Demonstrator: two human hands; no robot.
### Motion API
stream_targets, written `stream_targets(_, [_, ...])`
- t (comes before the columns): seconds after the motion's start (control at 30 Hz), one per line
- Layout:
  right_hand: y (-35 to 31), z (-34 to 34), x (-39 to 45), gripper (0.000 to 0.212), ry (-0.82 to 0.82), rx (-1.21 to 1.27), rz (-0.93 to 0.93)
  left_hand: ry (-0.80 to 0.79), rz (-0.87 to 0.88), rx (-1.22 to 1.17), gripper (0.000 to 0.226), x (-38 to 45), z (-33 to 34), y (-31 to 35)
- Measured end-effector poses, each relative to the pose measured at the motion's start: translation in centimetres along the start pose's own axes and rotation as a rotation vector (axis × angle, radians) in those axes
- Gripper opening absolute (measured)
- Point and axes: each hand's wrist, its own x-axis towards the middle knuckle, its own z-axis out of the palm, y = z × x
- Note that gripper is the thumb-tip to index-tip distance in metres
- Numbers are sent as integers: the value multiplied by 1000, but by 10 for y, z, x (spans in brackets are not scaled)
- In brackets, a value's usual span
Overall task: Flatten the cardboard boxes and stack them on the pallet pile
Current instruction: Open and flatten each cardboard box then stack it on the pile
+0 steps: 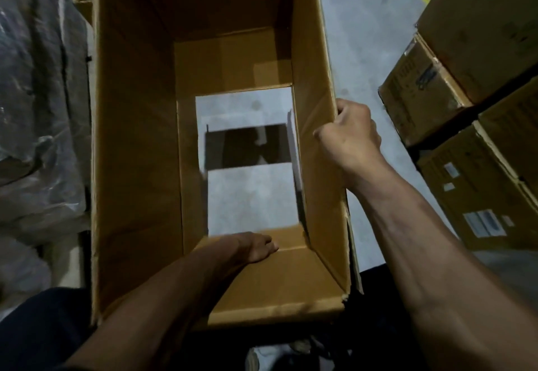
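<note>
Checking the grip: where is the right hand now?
In the head view, the right hand grips the top edge of the open cardboard box's right wall, beside the stacked cartons.

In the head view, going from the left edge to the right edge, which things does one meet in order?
Crumpled grey plastic wrap → tall open brown cardboard box with the left hand inside it → right hand gripping the box's right wall → bare grey concrete floor → stacked brown cardboard cartons.

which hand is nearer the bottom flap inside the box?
Left. The left hand reaches down inside the cardboard box and presses on the near bottom flap. The right hand grips the box's right wall at its upper edge, well above the flap.
</note>
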Motion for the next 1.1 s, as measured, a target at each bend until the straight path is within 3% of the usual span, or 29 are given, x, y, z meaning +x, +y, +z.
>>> stream_targets(0.1, [3,2,3,30,19,22,7,-233,-129,-394,70,-1,2,-4])
stream_targets(0.17, [4,3,2,29,24,25,7,-249,-151,-427,70,-4,2,-6])
stream_targets(0.27, [2,1,0,25,9,26,3,-26,-71,-126,62,-8,0,-10])
stream_targets(0.33, [1,0,-1,22,6,16,-2,105,-23,-49,57,-15,-4,-11])
stream_targets(0.47, [-2,-1,-4,30,14,-5,16,330,45,-257,51,-49,-29,-8])
stream_targets(0.63, [-5,-3,-12,28,42,-20,43,882,106,-257,39,-112,-76,-13])
stream_targets(0.7, [-5,-3,-15,29,42,-19,42,1111,27,-51,36,-133,-93,-21])
stream_targets(0.77, [-4,-3,-18,26,39,-23,36,1251,-131,138,47,-149,-107,-34])
stream_targets(0.9, [3,-4,-25,17,38,-24,6,1399,-232,42,76,-178,-120,-61])
stream_targets(0.97, [6,-4,-30,13,33,-22,-3,1366,-231,-210,80,-187,-125,-70])
stream_targets(1.03, [6,-5,-36,19,34,-4,-9,1255,-249,-513,64,-190,-131,-81])
stream_targets(1.1, [7,-7,-41,27,39,27,-18,1207,-300,-575,42,-192,-131,-88])
